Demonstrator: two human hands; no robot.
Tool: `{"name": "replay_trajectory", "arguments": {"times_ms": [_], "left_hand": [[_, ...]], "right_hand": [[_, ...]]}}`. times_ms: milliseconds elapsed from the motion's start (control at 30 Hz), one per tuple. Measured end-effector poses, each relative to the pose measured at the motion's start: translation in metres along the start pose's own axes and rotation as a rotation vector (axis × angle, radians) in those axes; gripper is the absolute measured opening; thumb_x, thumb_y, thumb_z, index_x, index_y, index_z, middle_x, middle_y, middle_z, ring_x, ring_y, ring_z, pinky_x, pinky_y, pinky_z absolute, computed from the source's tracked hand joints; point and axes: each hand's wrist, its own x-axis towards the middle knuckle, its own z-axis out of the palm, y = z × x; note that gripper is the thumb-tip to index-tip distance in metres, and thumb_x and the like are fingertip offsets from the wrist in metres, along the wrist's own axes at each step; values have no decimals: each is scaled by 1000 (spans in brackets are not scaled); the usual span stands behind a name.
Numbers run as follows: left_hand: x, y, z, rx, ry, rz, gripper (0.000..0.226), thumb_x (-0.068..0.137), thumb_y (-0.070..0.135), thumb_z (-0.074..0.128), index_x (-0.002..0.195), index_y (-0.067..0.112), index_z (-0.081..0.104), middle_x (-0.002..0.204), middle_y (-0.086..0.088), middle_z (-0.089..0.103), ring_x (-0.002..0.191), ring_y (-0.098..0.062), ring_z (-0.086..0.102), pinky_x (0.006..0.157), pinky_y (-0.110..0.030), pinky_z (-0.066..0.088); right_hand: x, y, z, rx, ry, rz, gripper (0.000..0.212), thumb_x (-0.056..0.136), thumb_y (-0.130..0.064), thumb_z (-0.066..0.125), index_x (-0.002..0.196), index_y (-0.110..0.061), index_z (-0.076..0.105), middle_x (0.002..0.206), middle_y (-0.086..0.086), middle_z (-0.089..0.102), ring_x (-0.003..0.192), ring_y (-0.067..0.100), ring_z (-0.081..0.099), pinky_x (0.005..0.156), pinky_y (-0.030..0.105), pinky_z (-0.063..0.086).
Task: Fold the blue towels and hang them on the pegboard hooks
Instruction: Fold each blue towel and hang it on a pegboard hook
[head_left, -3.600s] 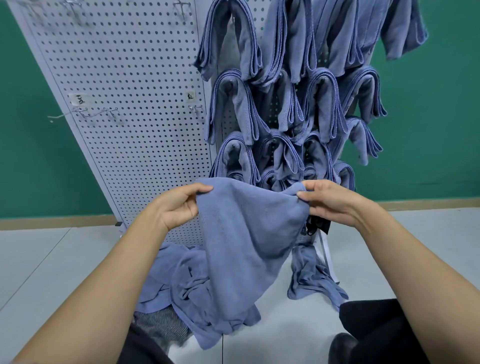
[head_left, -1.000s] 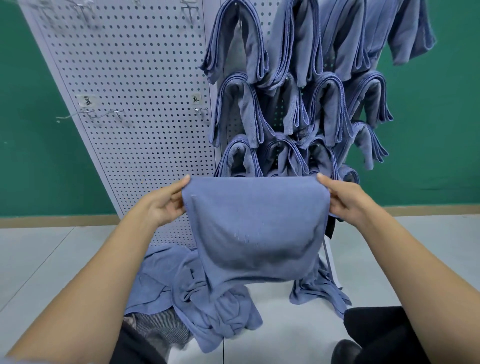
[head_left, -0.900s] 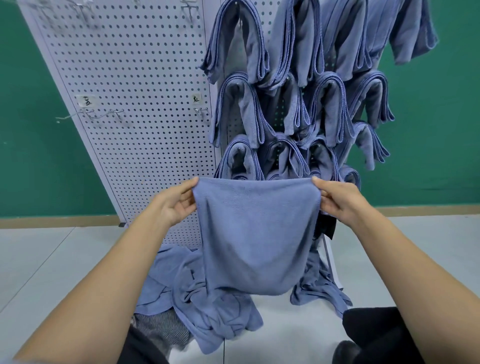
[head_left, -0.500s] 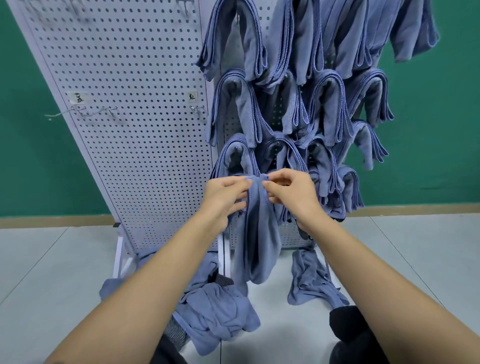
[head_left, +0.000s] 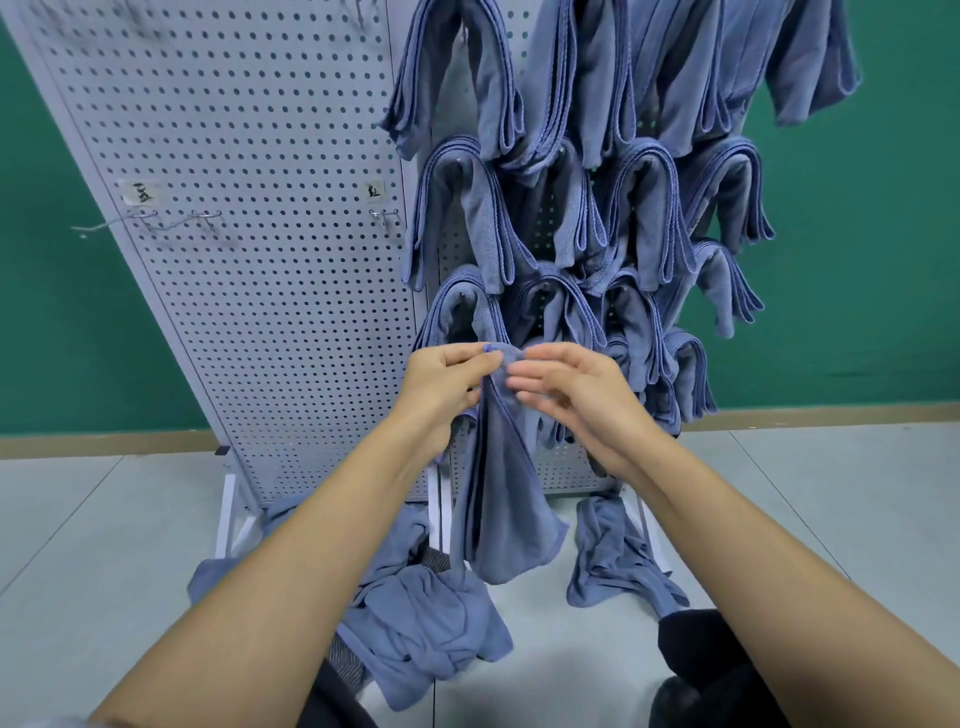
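My left hand (head_left: 449, 384) is raised in front of me with the forearm reaching up from the lower left, its thumb and fingers pinched on the top of a folded blue towel (head_left: 501, 499). My right hand (head_left: 574, 392) sits just beside it, forearm reaching up from the lower right; its fingers are loosely spread and slightly curled, the fingertips (head_left: 517, 384) touching the towel's top edge. I cannot tell whether this hand truly grips the cloth. The two hands nearly meet at the towel's top.

The towel hangs straight down from the pinch in a narrow doubled strip, its lower end free above the floor (head_left: 104, 545).

Directly behind the hands stands a white pegboard (head_left: 249, 156). Its right side is crowded with folded blue towels (head_left: 639, 208) draped over hooks in several rows. Its left side is mostly bare, with wire hooks (head_left: 150, 221) and two small paper labels (head_left: 137, 192).

At the foot of the pegboard, a loose heap of blue towels (head_left: 426, 623) lies on the floor below my left forearm, and another crumpled towel (head_left: 618, 561) lies to the right. A green wall (head_left: 857, 260) runs behind everything.
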Motion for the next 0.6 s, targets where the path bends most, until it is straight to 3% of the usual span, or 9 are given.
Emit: {"name": "replay_trajectory", "arguments": {"times_ms": [67, 133, 200, 267, 367, 433, 500, 600], "left_hand": [[1, 2, -2, 29, -31, -8, 11, 90, 10, 63, 99, 10, 70, 52, 15, 55, 53, -3, 46, 60, -16, 41], [2, 5, -5, 86, -136, 26, 13, 93, 11, 59, 95, 16, 70, 66, 9, 56, 62, -6, 41, 64, -20, 36], [2, 7, -7, 113, -244, 54, 15, 95, 12, 55, 94, 19, 68, 75, 6, 57, 66, -7, 43, 64, -21, 35], [2, 9, -11, 130, -303, 61, 17, 97, 13, 52, 92, 21, 66, 77, 6, 59, 66, -7, 48, 62, -18, 39], [8, 7, -22, 189, -257, 55, 18, 97, 12, 51, 90, 21, 64, 75, 3, 56, 64, -9, 45, 58, -17, 38], [13, 6, -29, 166, -179, 6, 15, 97, 9, 52, 93, 17, 64, 76, 1, 55, 64, -10, 45, 58, -18, 43], [15, 4, -31, 91, -139, -35, 13, 97, 7, 51, 98, 11, 63, 81, -2, 58, 66, -10, 49, 60, -17, 49], [15, 0, -23, 77, -143, -20, 13, 98, 9, 48, 99, 11, 61, 84, -2, 60, 72, -9, 54, 66, -18, 49]], "right_hand": [[7, -5, -17, -223, 57, -123, 29, 87, 11, 53, 101, -14, 60, 103, 2, 66, 93, 13, 63, 78, 19, 52], [11, -10, -34, -585, 13, -233, 38, 85, 2, 63, 114, -21, 57, 118, -5, 56, 106, 9, 51, 88, 17, 43], [15, -10, -45, -830, -95, -236, 52, 82, -15, 73, 127, -26, 51, 132, -9, 45, 121, 9, 38, 102, 23, 32], [20, -2, -52, -983, -178, -206, 53, 76, -29, 79, 124, -25, 55, 132, -6, 49, 124, 14, 39, 105, 31, 32], [23, 0, -54, -1004, -109, -170, 24, 77, -28, 78, 88, -10, 67, 90, 5, 68, 88, 21, 61, 79, 33, 46], [24, -4, -56, -913, 42, -274, 14, 79, -25, 77, 76, -16, 65, 72, -3, 64, 69, 7, 56, 64, 20, 42], [22, -11, -54, -848, 104, -350, 11, 80, -23, 76, 77, -20, 66, 71, -7, 63, 65, 0, 54, 60, 9, 40], [22, -11, -54, -858, 111, -322, 10, 81, -23, 75, 80, -15, 69, 75, -2, 66, 69, 4, 55, 61, 8, 41]]}}
